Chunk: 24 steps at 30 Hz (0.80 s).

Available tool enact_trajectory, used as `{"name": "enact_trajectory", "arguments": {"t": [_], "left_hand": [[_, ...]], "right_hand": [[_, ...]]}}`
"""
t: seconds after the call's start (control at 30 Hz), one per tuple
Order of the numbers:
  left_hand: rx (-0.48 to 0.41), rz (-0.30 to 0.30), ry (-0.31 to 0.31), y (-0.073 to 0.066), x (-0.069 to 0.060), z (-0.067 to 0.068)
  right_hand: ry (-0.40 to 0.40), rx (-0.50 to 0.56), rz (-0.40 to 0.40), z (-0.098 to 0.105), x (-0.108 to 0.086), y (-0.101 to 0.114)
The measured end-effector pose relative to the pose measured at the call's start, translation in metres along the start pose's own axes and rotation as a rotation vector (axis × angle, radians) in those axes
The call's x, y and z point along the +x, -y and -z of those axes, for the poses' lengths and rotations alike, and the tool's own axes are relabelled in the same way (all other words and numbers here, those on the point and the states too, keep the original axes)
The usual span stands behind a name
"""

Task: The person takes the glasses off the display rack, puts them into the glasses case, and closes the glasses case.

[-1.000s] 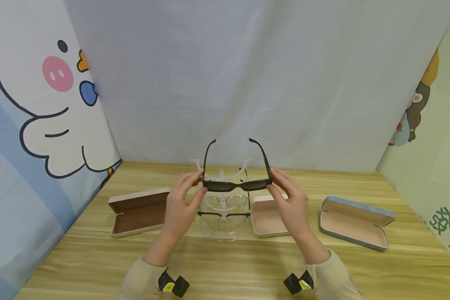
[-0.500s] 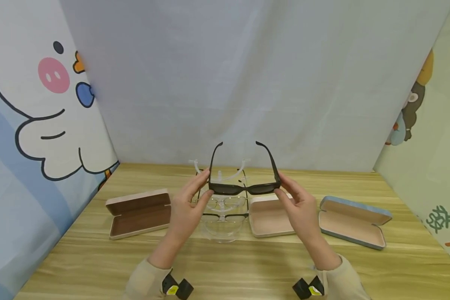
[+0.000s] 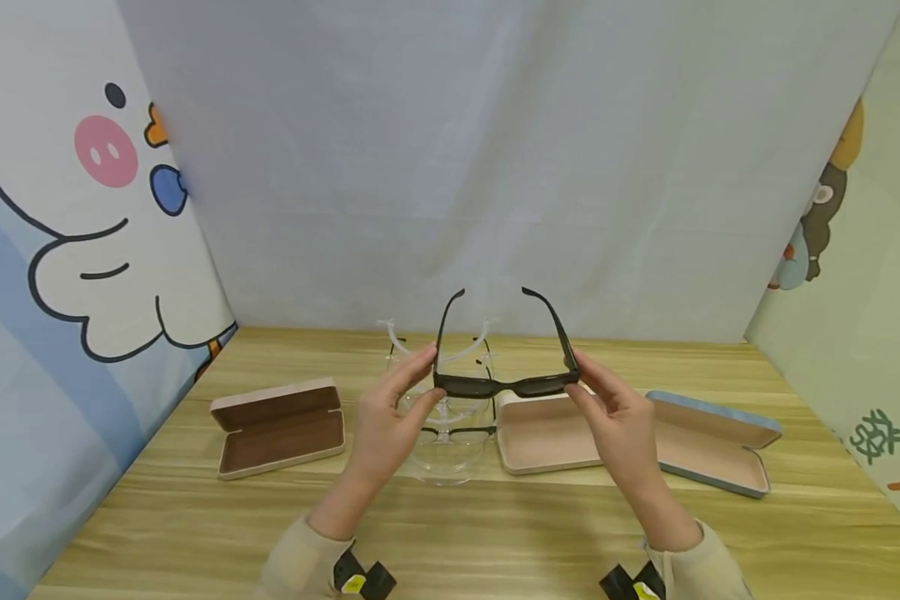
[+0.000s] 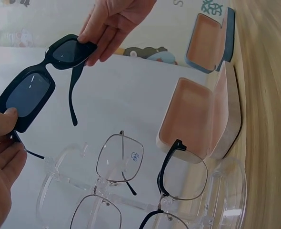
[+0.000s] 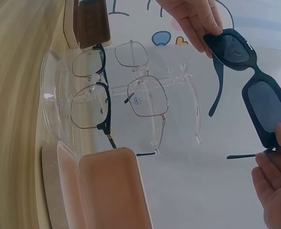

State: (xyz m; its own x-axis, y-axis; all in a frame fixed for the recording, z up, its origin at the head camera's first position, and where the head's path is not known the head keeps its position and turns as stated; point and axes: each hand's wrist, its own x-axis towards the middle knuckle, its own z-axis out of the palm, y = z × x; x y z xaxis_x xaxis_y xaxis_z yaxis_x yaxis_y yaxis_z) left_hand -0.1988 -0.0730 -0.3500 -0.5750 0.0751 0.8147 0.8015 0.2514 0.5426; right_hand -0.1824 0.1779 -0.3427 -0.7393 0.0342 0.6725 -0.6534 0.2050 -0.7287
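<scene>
Black sunglasses [image 3: 471, 387], temples unfolded and pointing away, are held up in front of a clear display stand [image 3: 444, 478]. My left hand [image 3: 390, 421] pinches their left end between thumb and fingers. At the other end, my right hand [image 3: 622, 425] pinches the frame and hinge the same way. Two pairs of eyeglasses sit on the stand below: thin metal-rimmed glasses [image 5: 147, 95] and, lower down, half-rimmed glasses [image 5: 90, 107] with a black top bar. In the head view the sunglasses and my left hand partly hide them.
Three glasses cases lie open on the wooden table [image 3: 195, 533]: a brown-lined case [image 3: 281, 429] on the left, a pale pink-lined case [image 3: 547, 437] right of the stand, and a blue case [image 3: 720, 458] farther right, partly behind my right hand. A grey-white curtain [image 3: 435, 167] hangs behind.
Both hands have carried the sunglasses to the right and slightly lower in the head view, off the stand's middle. Their grip stays the same.
</scene>
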Motion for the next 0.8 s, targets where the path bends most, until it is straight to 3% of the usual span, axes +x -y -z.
{"name": "enact_trajectory", "arguments": {"t": [0.13, 0.37, 0.8], "left_hand": [[0.000, -0.023, 0.006, 0.000, -0.001, -0.001], [-0.007, -0.014, 0.039, -0.002, -0.002, -0.001], [-0.055, 0.012, 0.117, -0.002, -0.005, 0.001]], "right_hand": [[0.001, -0.005, 0.008, 0.002, -0.003, -0.002], [0.040, -0.012, 0.062, 0.009, -0.003, -0.002], [0.075, -0.008, 0.076, 0.015, -0.006, -0.002]]}}
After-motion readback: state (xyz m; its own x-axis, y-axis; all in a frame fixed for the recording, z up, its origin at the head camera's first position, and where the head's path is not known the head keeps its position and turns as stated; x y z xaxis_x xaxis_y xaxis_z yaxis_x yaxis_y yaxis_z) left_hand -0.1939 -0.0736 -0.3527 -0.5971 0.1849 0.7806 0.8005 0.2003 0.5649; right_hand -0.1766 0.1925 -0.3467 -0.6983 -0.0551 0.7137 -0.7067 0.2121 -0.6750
